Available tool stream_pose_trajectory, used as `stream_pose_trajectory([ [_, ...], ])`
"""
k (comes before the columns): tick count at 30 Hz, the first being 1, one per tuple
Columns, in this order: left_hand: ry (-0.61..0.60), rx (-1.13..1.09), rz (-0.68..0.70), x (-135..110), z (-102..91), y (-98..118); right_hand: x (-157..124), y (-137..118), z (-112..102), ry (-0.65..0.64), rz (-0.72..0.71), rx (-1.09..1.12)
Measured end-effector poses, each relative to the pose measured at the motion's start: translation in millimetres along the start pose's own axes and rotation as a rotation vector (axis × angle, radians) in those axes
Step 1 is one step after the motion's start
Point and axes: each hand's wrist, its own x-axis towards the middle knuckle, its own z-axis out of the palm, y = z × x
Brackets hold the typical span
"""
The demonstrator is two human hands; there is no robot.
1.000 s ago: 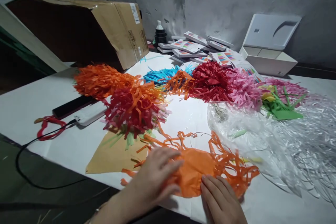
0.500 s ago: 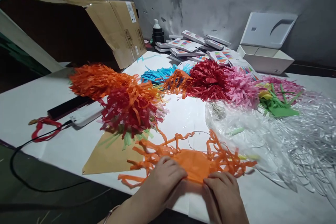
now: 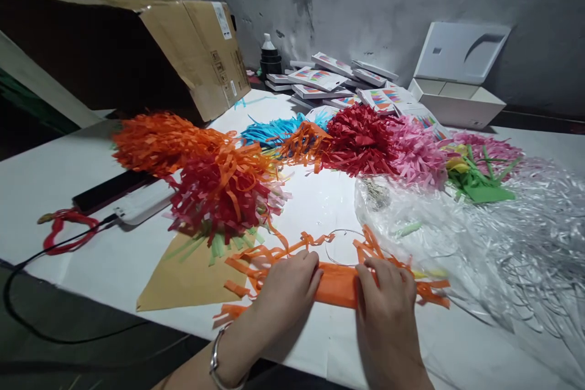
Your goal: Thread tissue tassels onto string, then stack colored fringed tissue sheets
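An orange fringed tissue-paper piece [image 3: 337, 284] lies across the table near its front edge. Its middle is a flat folded band, and cut strips spread out to both sides. My left hand [image 3: 292, 280] is closed on the band's left end, fingers curled over the paper. On the right end, my right hand [image 3: 387, 292] grips it too, with bent fingers on top; the thumbs are mostly hidden. A thin wire loop [image 3: 340, 231] lies just behind the paper. A tan paper sheet [image 3: 183, 280] sits to the left.
Orange [image 3: 159, 140], red [image 3: 363, 140], pink [image 3: 418, 152] and blue tassels [image 3: 269, 131] line the middle. Clear plastic [image 3: 439, 237] and silvery strands [image 3: 543, 244] cover the right. A cardboard box [image 3: 196, 55], flat boxes [image 3: 320, 79] and a white box [image 3: 457, 103] stand behind. A cable [image 3: 27, 262] hangs left.
Both hands have moved forward, away from me, over the orange paper. Its middle now shows as a narrower folded band. The view has shifted slightly.
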Motion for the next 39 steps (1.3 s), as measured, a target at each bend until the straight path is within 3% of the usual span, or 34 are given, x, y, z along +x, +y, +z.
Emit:
stream_pose_trajectory([
  [4,-0.009,-0.055,-0.009,2.7,0.0,-2.4,-10.8,-6.8,-4.5,-0.01,-0.236,0.152],
  [7,0.054,-0.071,-0.014,1.1,-4.3,-3.7,-13.9,-10.5,0.3,-0.006,-0.25,0.118],
  [11,0.267,-0.063,0.308,-13.1,-5.8,-6.8,-12.3,-11.3,1.0,0.027,-0.187,0.201],
  [13,0.292,-0.074,0.457,-21.6,0.3,-9.3,-12.1,-12.5,-1.0,0.017,-0.127,0.293],
  [16,0.29,-0.107,0.511,-30.1,15.2,-13.9,-15.2,-14.7,-1.0,-0.039,-0.125,0.302],
  [20,0.255,-0.211,0.488,-36.7,23.8,-19.3,-26.9,-10.1,2.1,-0.004,-0.165,0.213],
  [24,0.222,-0.272,0.388,-42.1,12.1,-21.2,-35.6,-0.6,-0.9,-0.078,-0.033,0.267],
  [28,0.225,-0.153,0.2,-35.8,3.3,-17.6,-27.5,-0.9,-0.5,-0.133,0.088,0.131],
  [32,0.129,0.012,0.076,-22.1,1.7,-10.7,-14.6,-5.4,1.6,-0.218,0.117,-0.09],
  [36,0.085,0.073,0.078,-15.3,-0.3,-7.5,-11.1,-9.1,0.9,-0.112,0.073,-0.044],
  [39,0.081,0.084,0.079,-15.7,-1.4,-9.2,-12.6,-13.2,4.2,-0.01,-0.098,0.119],
])
